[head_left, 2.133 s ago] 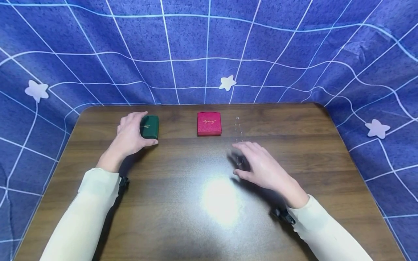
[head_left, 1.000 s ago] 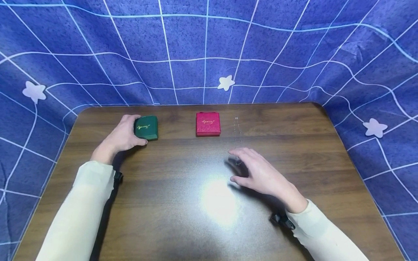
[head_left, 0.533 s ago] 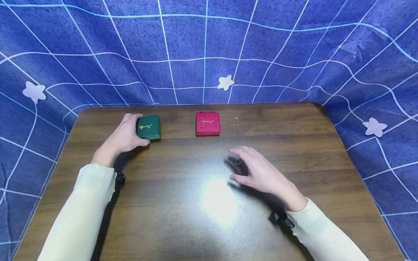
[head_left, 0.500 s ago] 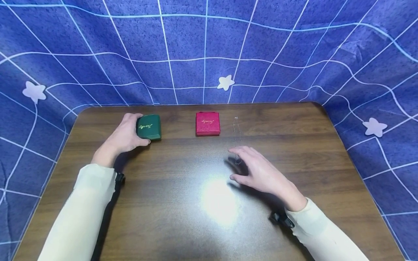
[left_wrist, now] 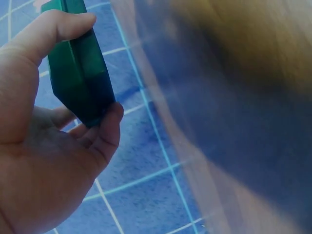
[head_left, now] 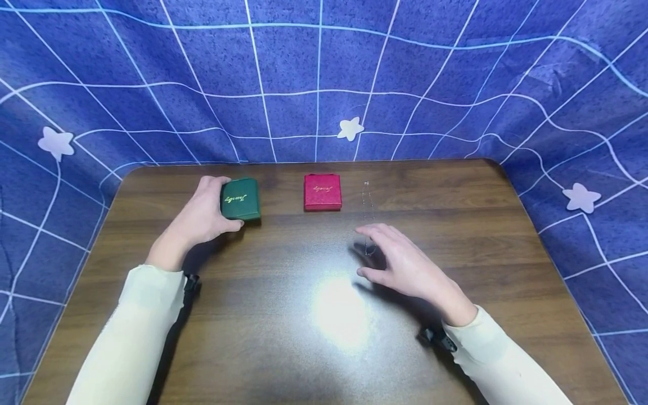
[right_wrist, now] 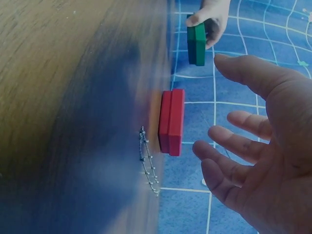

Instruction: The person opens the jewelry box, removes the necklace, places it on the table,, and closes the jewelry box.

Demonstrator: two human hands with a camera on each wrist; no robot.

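My left hand (head_left: 199,216) grips a green jewelry box (head_left: 242,199) with gold lettering on its lid, thumb on the near side and fingers on the far side. In the left wrist view the green box (left_wrist: 80,73) sits between thumb and fingertips, held up off the table. My right hand (head_left: 405,261) hovers with relaxed, parted fingers over the near end of a thin silver chain necklace (head_left: 372,199). It holds nothing. In the right wrist view the beaded chain (right_wrist: 148,163) lies on the wood beyond the fingertips, its near end partly hidden in the head view.
A red jewelry box (head_left: 323,192), closed, sits at the back middle of the brown wooden table (head_left: 263,315), between the green box and the chain. Behind the table's far edge hangs a blue curtain (head_left: 283,67) with white grid lines and stars.
My left hand has first drawn left, then carried the green box back to the right, where it now shows larger and nearer the red box. The right hand has barely shifted.
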